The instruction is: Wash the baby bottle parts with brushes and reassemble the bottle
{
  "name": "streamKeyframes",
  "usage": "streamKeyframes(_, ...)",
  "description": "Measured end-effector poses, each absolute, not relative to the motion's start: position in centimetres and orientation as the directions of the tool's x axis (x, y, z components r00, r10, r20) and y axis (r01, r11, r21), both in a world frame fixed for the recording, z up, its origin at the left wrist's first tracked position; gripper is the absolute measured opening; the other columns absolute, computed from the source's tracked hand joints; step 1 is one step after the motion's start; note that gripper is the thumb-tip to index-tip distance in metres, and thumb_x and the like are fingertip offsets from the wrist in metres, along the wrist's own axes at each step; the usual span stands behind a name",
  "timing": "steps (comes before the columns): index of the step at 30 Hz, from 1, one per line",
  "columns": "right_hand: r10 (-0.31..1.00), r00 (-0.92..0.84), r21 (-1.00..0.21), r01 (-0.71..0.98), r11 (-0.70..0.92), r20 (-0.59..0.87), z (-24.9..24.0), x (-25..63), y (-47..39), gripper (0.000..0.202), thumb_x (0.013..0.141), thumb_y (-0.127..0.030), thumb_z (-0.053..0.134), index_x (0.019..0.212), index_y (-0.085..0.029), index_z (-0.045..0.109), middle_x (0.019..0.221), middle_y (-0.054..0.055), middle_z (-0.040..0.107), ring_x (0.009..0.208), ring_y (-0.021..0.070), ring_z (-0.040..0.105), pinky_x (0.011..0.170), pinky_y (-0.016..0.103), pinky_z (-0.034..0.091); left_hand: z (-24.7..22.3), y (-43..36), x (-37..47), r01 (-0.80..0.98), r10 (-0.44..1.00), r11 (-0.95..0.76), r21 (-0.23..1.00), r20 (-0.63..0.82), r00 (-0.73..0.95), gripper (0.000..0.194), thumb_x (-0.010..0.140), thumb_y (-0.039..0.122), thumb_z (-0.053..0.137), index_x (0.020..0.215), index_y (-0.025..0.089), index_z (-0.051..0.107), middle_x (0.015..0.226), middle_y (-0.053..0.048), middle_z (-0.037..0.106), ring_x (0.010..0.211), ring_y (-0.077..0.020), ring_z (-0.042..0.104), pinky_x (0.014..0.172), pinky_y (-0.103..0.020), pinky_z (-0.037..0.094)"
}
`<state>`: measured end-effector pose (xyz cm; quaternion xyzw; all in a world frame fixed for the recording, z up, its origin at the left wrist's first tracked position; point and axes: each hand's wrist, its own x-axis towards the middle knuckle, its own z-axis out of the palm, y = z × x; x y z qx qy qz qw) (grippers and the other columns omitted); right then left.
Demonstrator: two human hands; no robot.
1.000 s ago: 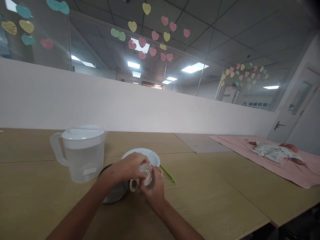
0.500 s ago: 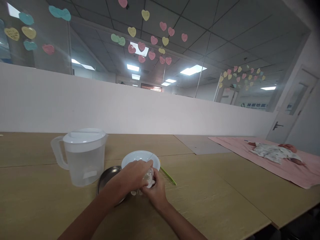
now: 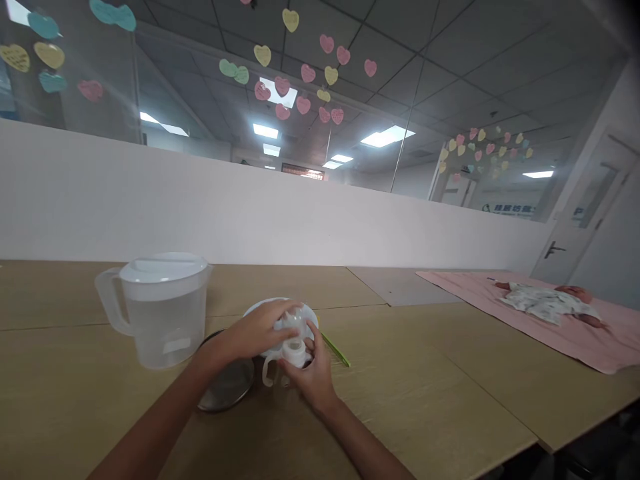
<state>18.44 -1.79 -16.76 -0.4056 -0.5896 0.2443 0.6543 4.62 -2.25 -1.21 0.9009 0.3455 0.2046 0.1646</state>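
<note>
My left hand [image 3: 263, 328] is closed around a clear, dome-shaped bottle top [image 3: 296, 320], held just above the bottle. My right hand [image 3: 316, 373] grips a small baby bottle [image 3: 293, 353] with a whitish, round open neck and side handles, one of them showing at the left. The bottle is roughly upright over the table's near middle. Behind both hands lies a white bowl [image 3: 265, 305], partly covered by them. A steel tray [image 3: 227, 387] sits below my left forearm, which hides part of it.
At the left stands a lidded clear pitcher [image 3: 167, 320] with liquid in it. A thin green stick-like tool [image 3: 335, 350] lies right of the bowl. Farther right, a baby doll [image 3: 550, 305] in white clothes rests on a pink cloth [image 3: 480, 300]. A white wall [image 3: 300, 227] rises behind the table.
My left hand has lifted the clear top up off the bottle, so the bottle's round neck now shows. My right hand still holds the bottle. The view has shifted slightly.
</note>
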Motion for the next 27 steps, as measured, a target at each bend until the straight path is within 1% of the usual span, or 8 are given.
streamKeyframes(2, 0.781, 0.183, -0.800, 0.196, 0.566, 0.597, -16.9, 18.5, -1.7, 0.084, 0.060, -0.032, 0.072, 0.130, -0.017, 0.029, 0.081, 0.002, 0.062, 0.071, 0.0149, 0.060, 0.064, 0.026, 0.050, -1.1, -1.7, 4.1, 0.571, 0.710, -0.701, 0.427, 0.344, 0.615, 0.043, 0.082, 0.037, 0.039, 0.122, 0.020, 0.042, 0.124, -0.005, 0.050, 0.108, -0.0193, 0.047, 0.090, -0.029, 0.038)
streamKeyframes(4, 0.758, 0.172, -0.773, 0.241, 0.587, 0.629, -17.0, 18.5, -1.7, 0.083, 0.059, -0.032, 0.073, 0.129, -0.017, 0.031, 0.081, 0.002, 0.062, 0.072, 0.0150, 0.060, 0.066, 0.026, 0.050, -1.3, -1.2, 3.9, 0.609, 0.701, -0.713, 0.348, 0.387, 0.599, 0.043, 0.083, 0.031, 0.037, 0.125, 0.019, 0.040, 0.125, -0.007, 0.048, 0.112, -0.0204, 0.043, 0.094, -0.032, 0.035)
streamKeyframes(8, 0.734, 0.137, -0.731, 0.321, 0.603, 0.665, -17.0, 18.4, -1.9, 0.084, 0.057, -0.031, 0.074, 0.129, -0.019, 0.032, 0.087, 0.002, 0.064, 0.076, 0.0162, 0.062, 0.069, 0.026, 0.050, -3.5, 0.4, 4.1, 0.669, 0.695, -0.717, 0.196, 0.279, 0.662, 0.049, 0.077, 0.009, 0.034, 0.124, 0.017, 0.043, 0.124, -0.010, 0.048, 0.114, -0.0204, 0.043, 0.095, -0.032, 0.034)
streamKeyframes(10, 0.726, 0.131, -0.717, 0.346, 0.605, 0.675, -17.1, 18.5, -1.8, 0.084, 0.057, -0.030, 0.074, 0.129, -0.019, 0.032, 0.087, 0.003, 0.065, 0.077, 0.0166, 0.062, 0.070, 0.027, 0.050, -5.2, 1.4, 4.4, 0.675, 0.699, -0.715, 0.182, 0.207, 0.685, 0.050, 0.073, 0.007, 0.037, 0.121, 0.018, 0.046, 0.124, -0.009, 0.050, 0.114, -0.0218, 0.044, 0.093, -0.032, 0.035)
streamKeyframes(13, 0.701, 0.117, -0.687, 0.367, 0.628, 0.703, -17.2, 18.7, -1.7, 0.082, 0.058, -0.029, 0.073, 0.128, -0.019, 0.033, 0.087, 0.003, 0.065, 0.077, 0.0168, 0.063, 0.068, 0.026, 0.051, -6.8, 2.3, 4.6, 0.633, 0.661, -0.743, 0.219, 0.089, 0.745, 0.039, 0.072, 0.016, 0.047, 0.110, 0.022, 0.053, 0.114, -0.007, 0.058, 0.105, -0.0227, 0.052, 0.086, -0.030, 0.040)
streamKeyframes(18, 0.689, 0.098, -0.670, 0.367, 0.645, 0.718, -17.1, 18.8, -1.8, 0.077, 0.059, -0.027, 0.072, 0.127, -0.019, 0.035, 0.091, 0.004, 0.066, 0.079, 0.0171, 0.063, 0.066, 0.024, 0.051, -5.7, 1.5, 4.1, 0.608, 0.626, -0.727, 0.319, -0.058, 0.778, 0.056, 0.072, 0.019, 0.047, 0.127, 0.025, 0.039, 0.114, -0.004, 0.059, 0.098, -0.0209, 0.057, 0.078, -0.027, 0.044)
streamKeyframes(22, 0.710, 0.094, -0.691, 0.348, 0.633, 0.698, -17.0, 18.8, -1.8, 0.078, 0.059, -0.026, 0.072, 0.127, -0.019, 0.034, 0.091, 0.004, 0.065, 0.079, 0.0170, 0.063, 0.067, 0.025, 0.051, -3.2, -0.3, 3.9, 0.618, 0.669, -0.681, 0.393, -0.009, 0.743, 0.052, 0.078, 0.017, 0.036, 0.129, 0.024, 0.036, 0.115, -0.004, 0.059, 0.101, -0.0181, 0.056, 0.079, -0.025, 0.043)
streamKeyframes(27, 0.698, 0.124, -0.691, 0.340, 0.638, 0.706, -17.0, 18.6, -1.7, 0.066, 0.059, -0.025, 0.069, 0.118, -0.020, 0.040, 0.090, 0.003, 0.065, 0.076, 0.0167, 0.063, 0.061, 0.024, 0.050, -1.2, -3.0, 4.6, 0.505, 0.559, -0.752, 0.424, 0.005, 0.829, 0.050, 0.072, 0.015, 0.039, 0.121, 0.025, 0.044, 0.113, 0.000, 0.059, 0.099, -0.0182, 0.055, 0.079, -0.024, 0.042)
